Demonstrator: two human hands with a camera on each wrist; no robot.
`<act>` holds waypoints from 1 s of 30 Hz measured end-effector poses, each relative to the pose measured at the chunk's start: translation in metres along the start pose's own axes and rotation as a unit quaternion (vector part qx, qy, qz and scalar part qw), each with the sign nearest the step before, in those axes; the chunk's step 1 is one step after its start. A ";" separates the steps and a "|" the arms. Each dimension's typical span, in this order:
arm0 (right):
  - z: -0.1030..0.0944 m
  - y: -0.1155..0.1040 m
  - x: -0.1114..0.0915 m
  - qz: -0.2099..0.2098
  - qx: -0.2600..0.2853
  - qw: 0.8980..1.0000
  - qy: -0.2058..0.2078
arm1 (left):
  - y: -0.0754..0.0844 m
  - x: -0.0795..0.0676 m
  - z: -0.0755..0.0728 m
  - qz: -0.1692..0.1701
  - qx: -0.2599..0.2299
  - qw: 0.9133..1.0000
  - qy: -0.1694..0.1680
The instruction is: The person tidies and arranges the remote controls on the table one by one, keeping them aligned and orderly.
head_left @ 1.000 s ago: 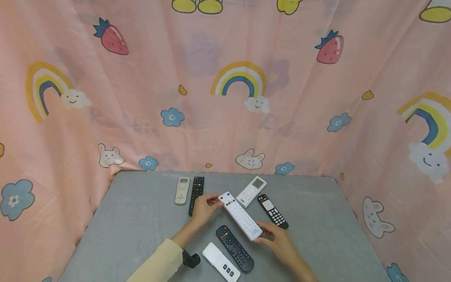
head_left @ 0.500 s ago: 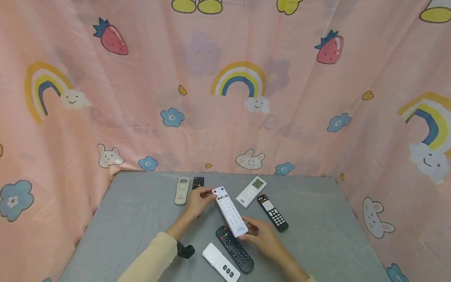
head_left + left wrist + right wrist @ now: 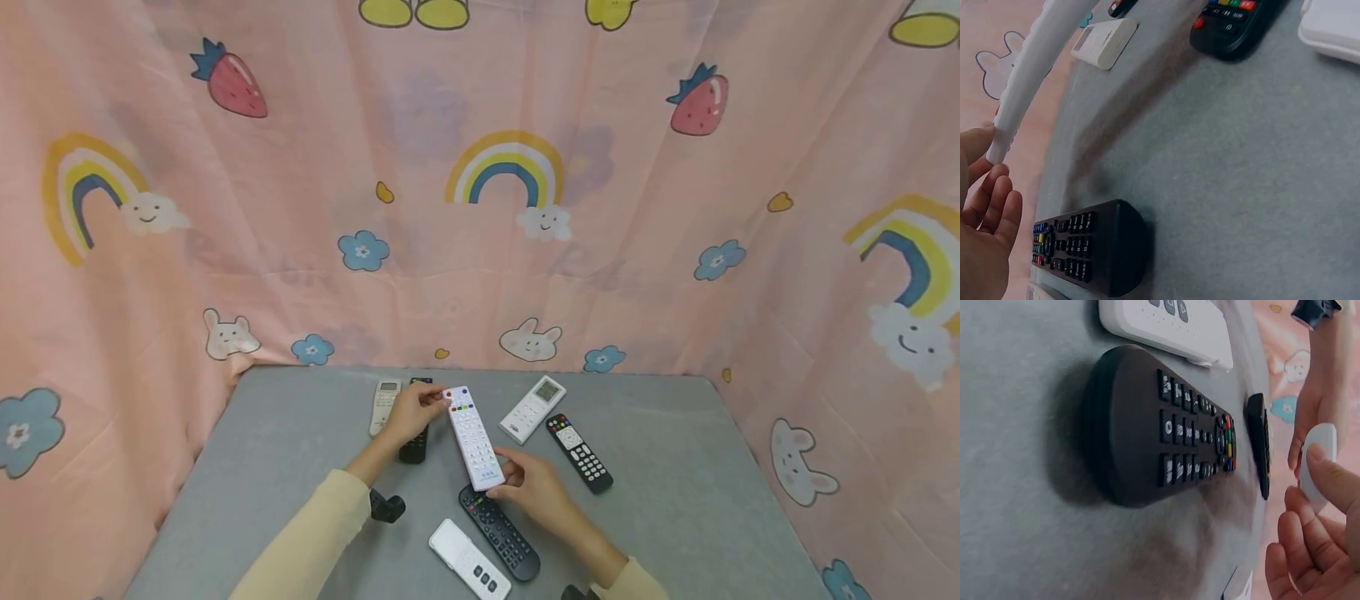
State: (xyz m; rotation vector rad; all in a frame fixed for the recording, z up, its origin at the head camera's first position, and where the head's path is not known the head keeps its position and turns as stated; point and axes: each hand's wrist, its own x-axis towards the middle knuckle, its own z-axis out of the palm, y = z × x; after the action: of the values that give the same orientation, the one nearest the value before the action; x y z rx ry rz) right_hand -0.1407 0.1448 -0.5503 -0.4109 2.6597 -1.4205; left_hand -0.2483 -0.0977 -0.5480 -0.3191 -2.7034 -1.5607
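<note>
Both hands hold a long white remote control (image 3: 474, 437) with colored buttons near its top. My left hand (image 3: 411, 413) pinches its far end between thumb and fingers. At the near end, my right hand (image 3: 536, 487) pinches the lower corner with thumb and fingertips. In the left wrist view the white remote (image 3: 1034, 65) is tilted, raised over the table. Behind the left hand lies a slim black remote (image 3: 414, 448), partly covered by it. A dark grey remote (image 3: 501, 533) rests just below the held one; the right wrist view shows this dark remote (image 3: 1147, 425) up close.
On the grey table (image 3: 675, 500), a white remote with a screen (image 3: 533, 408) and a black remote with white buttons (image 3: 580, 452) lie to the right. A beige remote (image 3: 383, 406) is at back left, a white remote with dark buttons (image 3: 470, 560) in front. A pink curtain (image 3: 420, 292) hangs behind.
The hands have carried the white remote leftward and slightly back, turning it more upright in the head view. The left hand now overlaps the beige and slim black remotes.
</note>
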 end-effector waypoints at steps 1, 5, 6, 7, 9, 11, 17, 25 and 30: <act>0.001 -0.001 0.002 0.003 -0.004 1.000 -0.001 | -0.001 0.002 0.000 0.004 0.004 1.000 -0.004; 0.006 -0.003 0.009 0.008 -0.013 1.000 -0.006 | -0.002 0.009 -0.001 0.013 0.016 1.000 -0.022; 0.007 -0.003 0.011 0.012 -0.016 1.000 -0.008 | -0.002 0.011 -0.001 0.016 0.021 0.999 -0.028; 0.009 -0.004 0.012 0.012 -0.020 1.000 -0.009 | -0.003 0.013 -0.001 0.019 0.027 0.999 -0.033; 0.012 -0.005 0.016 0.011 -0.025 1.000 -0.010 | -0.005 0.017 -0.002 0.020 0.037 0.998 -0.045; 0.015 -0.006 0.019 0.013 -0.031 0.999 -0.009 | -0.005 0.021 -0.004 0.015 0.043 0.997 -0.057; 0.022 -0.009 0.029 0.003 -0.054 0.998 0.009 | -0.008 0.033 -0.010 0.011 0.056 0.995 -0.083; 0.030 -0.014 0.041 0.038 -0.086 0.996 0.004 | -0.009 0.043 -0.012 0.030 0.072 0.991 -0.111; 0.034 -0.018 0.045 0.048 -0.091 0.995 -0.008 | -0.009 0.046 -0.011 0.020 0.096 0.989 -0.113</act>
State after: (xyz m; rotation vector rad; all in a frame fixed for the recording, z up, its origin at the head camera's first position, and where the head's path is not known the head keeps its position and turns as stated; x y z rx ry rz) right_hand -0.1730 0.0951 -0.5526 -0.3030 2.7640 -1.1496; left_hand -0.2959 -0.1034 -0.5451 -0.5746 -2.9645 -1.3133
